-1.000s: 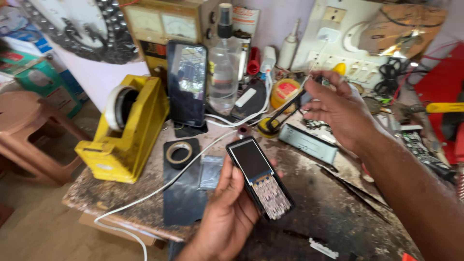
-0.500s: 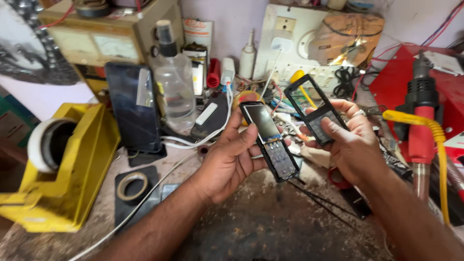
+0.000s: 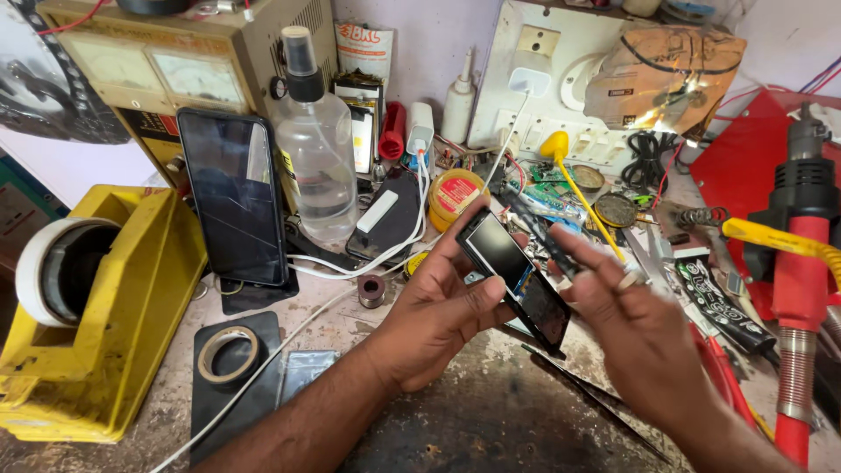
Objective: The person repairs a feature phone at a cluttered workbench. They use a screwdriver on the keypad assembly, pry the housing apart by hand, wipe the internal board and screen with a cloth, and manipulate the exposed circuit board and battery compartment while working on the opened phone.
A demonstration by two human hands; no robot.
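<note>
Nearest the camera, the dark, scuffed desk (image 3: 473, 429) is bare apart from a thin black probe or wire lying on it just right of the keypad phone's lower end. Above it the left hand (image 3: 438, 320) holds a small black keypad phone (image 3: 515, 278) in a closed grip, thumb across one long edge and fingers behind the other, screen tilted up toward the camera. The phone's lower half looks stripped: the keypad cover seems off and a dark inner face shows, so by the look of it the disassembly is under way, not finished. The right hand (image 3: 644, 337) hovers just right of the phone, fingers loosely curled and blurred; whether they pinch anything I cannot tell. Left of the phone, a roll of tape (image 3: 228, 352) lies on a black mat, and farther left stands a yellow tape dispenser (image 3: 96, 307). Behind the phone on the left, a smartphone with a cracked screen (image 3: 235, 197) leans upright beside a clear spray bottle (image 3: 314, 149). Behind it, a yellow tin (image 3: 455, 194) and white cables sit among small parts. Far right of the phone is a red hot-air gun (image 3: 799, 263).
</note>
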